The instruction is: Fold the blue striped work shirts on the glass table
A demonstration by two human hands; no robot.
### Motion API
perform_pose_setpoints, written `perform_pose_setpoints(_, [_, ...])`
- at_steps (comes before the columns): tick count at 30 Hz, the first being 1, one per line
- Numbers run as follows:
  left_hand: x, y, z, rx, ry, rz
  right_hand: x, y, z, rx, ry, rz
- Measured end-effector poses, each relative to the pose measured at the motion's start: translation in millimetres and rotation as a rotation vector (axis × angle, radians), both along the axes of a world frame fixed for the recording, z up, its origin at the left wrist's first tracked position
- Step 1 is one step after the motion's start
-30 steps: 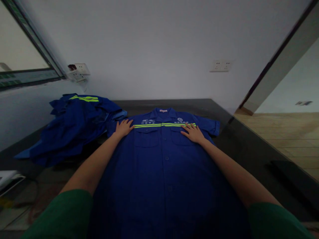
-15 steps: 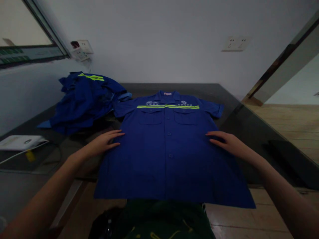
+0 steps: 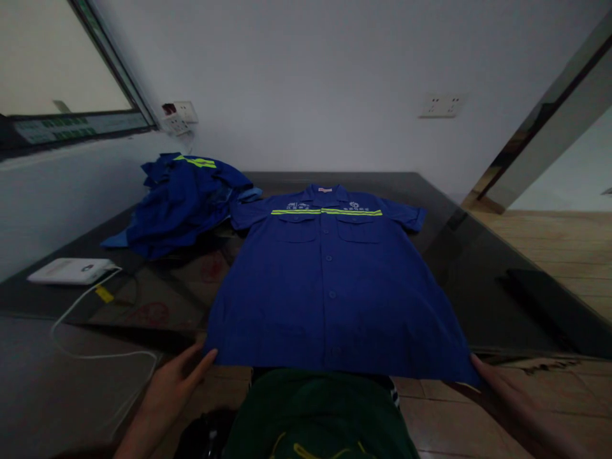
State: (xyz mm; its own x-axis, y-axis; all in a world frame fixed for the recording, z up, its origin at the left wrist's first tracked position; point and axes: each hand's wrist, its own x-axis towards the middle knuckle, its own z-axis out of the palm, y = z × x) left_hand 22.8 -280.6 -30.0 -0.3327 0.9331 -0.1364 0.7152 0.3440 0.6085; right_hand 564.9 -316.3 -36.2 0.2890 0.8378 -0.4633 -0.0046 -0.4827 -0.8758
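Note:
A blue short-sleeved work shirt [image 3: 329,280] with a yellow-green reflective stripe lies flat, front up, on the dark table [image 3: 478,268]. Its hem hangs a little over the near edge. My left hand [image 3: 176,382] is at the shirt's lower left corner, fingers spread, fingertips touching the hem. At the lower right corner is my right hand [image 3: 497,389], fingers extended along the hem; whether it pinches the cloth is unclear.
A crumpled pile of blue work clothes [image 3: 186,197] lies at the back left. A white device [image 3: 71,271] with a white cable [image 3: 95,350] sits at the left edge. Wall sockets [image 3: 440,105] are behind. Wooden floor [image 3: 564,242] lies to the right.
Both hands slid down from the shirt's chest along its sides to the bottom corners. The view pulled back from the table.

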Motion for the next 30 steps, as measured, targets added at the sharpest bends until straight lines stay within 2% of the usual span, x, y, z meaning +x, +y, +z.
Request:
perform_pose_setpoints(2, [7.0, 2.6, -1.4, 0.025, -0.276, 0.117, -4.1, 0.5, -3.8, 0.024, 0.145, -0.055])
perform_pose_setpoints(6, [15.9, 2.2, 8.1, 0.035, -0.688, 0.231, 1.1, 2.5, 3.6, 0.015, 0.110, -0.085])
perform_pose_setpoints(9, [21.4, -2.5, 15.5, 0.079, -0.917, 0.320, 4.4, 5.7, 15.9, 0.071, 0.024, -0.100])
perform_pose_setpoints(12, [22.2, -6.5, 14.2, 0.041, -1.028, 0.354, 6.3, 7.6, 20.8, 0.087, -0.003, -0.133])
perform_pose_setpoints(15, [17.1, -8.0, 3.8, -0.036, -1.013, 0.314, 9.9, 5.2, 13.9, 0.048, -0.010, -0.111])
perform_pose_setpoints(18, [12.6, -4.3, -4.9, -0.079, -0.885, 0.288, 12.0, 0.8, 3.8, -0.016, 0.018, -0.104])
perform_pose_setpoints(21, [13.3, 3.6, -1.6, -0.074, -0.732, 0.245, 10.3, -0.1, 1.3, -0.008, 0.037, -0.119])
perform_pose_setpoints(26, [18.6, 9.7, 12.1, -0.048, -0.631, 0.121, 6.6, 7.2, 17.7, -0.026, -0.093, 0.084])
perform_pose_setpoints(30, [18.8, 7.9, 9.9, -0.030, -0.638, 0.164, 6.5, 11.4, 29.8, -0.054, -0.182, 0.227])
